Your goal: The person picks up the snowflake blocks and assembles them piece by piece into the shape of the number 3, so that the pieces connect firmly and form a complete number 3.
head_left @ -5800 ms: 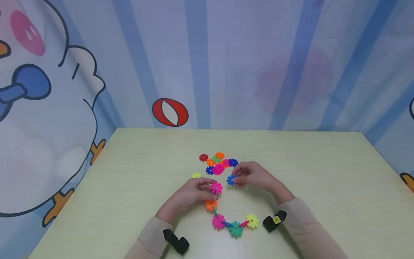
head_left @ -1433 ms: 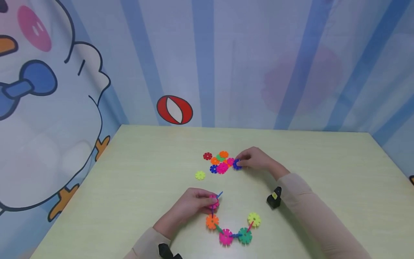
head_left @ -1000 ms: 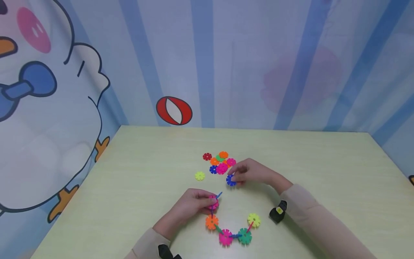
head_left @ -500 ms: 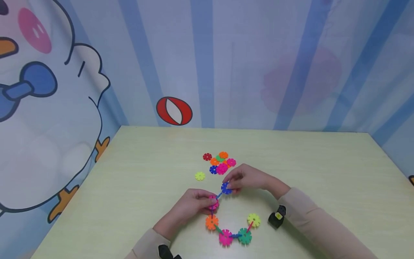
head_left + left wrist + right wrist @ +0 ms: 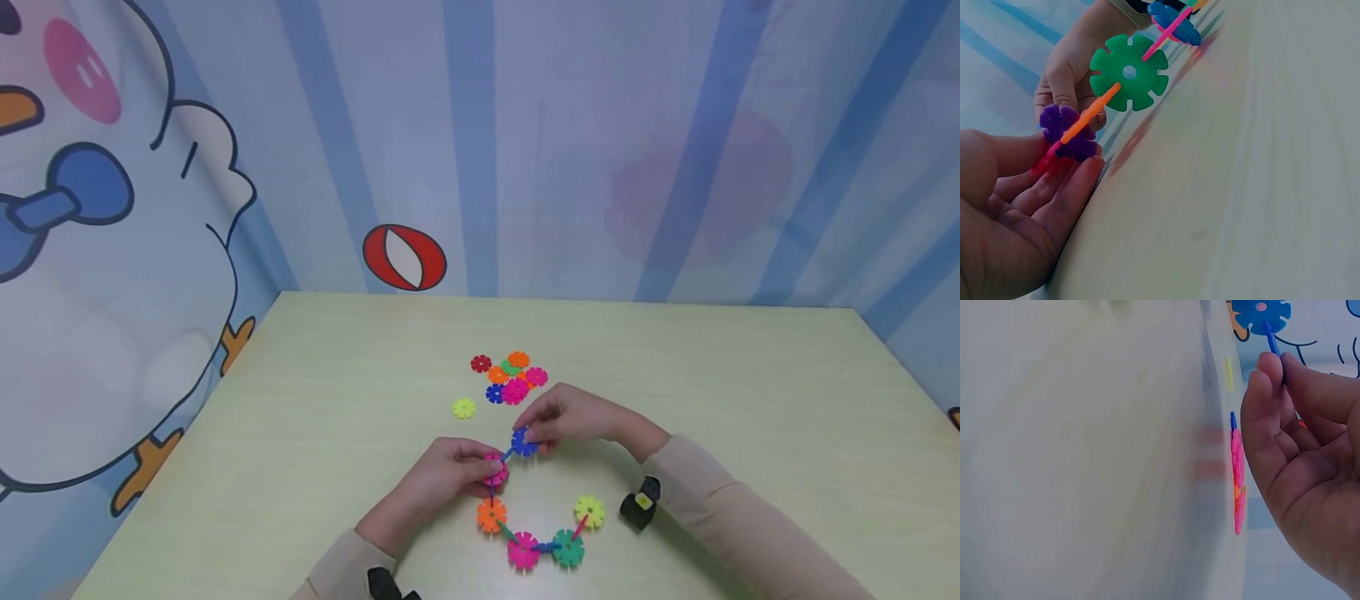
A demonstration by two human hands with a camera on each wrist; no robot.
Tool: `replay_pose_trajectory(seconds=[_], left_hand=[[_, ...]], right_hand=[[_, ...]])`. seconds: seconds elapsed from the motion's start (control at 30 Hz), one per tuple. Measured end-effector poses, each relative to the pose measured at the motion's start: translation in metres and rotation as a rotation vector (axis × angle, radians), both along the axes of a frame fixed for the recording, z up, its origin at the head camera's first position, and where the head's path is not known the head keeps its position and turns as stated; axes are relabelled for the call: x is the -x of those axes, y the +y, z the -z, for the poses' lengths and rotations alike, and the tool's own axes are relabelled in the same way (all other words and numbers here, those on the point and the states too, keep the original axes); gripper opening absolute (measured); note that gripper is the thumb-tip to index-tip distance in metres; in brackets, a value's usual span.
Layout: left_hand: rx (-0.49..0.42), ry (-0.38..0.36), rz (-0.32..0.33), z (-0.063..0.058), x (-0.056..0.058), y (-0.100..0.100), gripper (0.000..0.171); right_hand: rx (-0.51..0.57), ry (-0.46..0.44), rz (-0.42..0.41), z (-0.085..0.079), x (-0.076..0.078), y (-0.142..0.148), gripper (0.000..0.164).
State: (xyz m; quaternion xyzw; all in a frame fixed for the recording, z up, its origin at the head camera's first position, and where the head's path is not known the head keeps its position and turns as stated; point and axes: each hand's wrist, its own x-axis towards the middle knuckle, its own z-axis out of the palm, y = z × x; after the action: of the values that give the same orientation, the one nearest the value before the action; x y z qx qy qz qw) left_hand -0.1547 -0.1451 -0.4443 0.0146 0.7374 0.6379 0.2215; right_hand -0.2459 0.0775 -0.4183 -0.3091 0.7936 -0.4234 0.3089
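Observation:
A chain of toothed plastic snowflake discs, alternately face-on and edge-on, curves over the table. My left hand (image 5: 446, 471) pinches a pink snowflake disc (image 5: 492, 472) at the chain's upper left. From it a light blue disc (image 5: 1261, 314) juts toward my right hand (image 5: 577, 417), whose thumb and fingers pinch a dark blue snowflake disc (image 5: 521, 442). That disc's edge meets the light blue one. In the left wrist view a purple disc (image 5: 1066, 130), orange disc (image 5: 1092, 111) and green disc (image 5: 1129, 72) follow from the left fingertips. A yellow disc (image 5: 590, 511) ends the chain at right.
Beyond the hands lies a loose pile of discs, among them a red disc (image 5: 481, 363) and a pink disc (image 5: 515, 390). A single yellow disc (image 5: 464, 408) lies in front of it. A printed cartoon curtain (image 5: 555, 150) stands behind the table (image 5: 712, 358).
My right hand let go of the light blue disc, now on the chain, took the dark blue disc from the pile and brought it against the light blue one. My left hand came nearer.

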Motion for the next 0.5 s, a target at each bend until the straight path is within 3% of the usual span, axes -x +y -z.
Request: replay_pose_trajectory(seconds=[0.23, 0.5], left_hand=[[-0.011, 0.005, 0.000, 0.0005, 0.0001, 0.0004, 0.025], [0.010, 0.002, -0.029, 0.0007, 0.0000, 0.0027, 0.023]], right_hand=[[0.002, -0.009, -0.012, 0.0030, 0.0017, -0.0030, 0.021], [-0.008, 0.039, -0.044, 0.0018, 0.0034, -0.0083, 0.019]])
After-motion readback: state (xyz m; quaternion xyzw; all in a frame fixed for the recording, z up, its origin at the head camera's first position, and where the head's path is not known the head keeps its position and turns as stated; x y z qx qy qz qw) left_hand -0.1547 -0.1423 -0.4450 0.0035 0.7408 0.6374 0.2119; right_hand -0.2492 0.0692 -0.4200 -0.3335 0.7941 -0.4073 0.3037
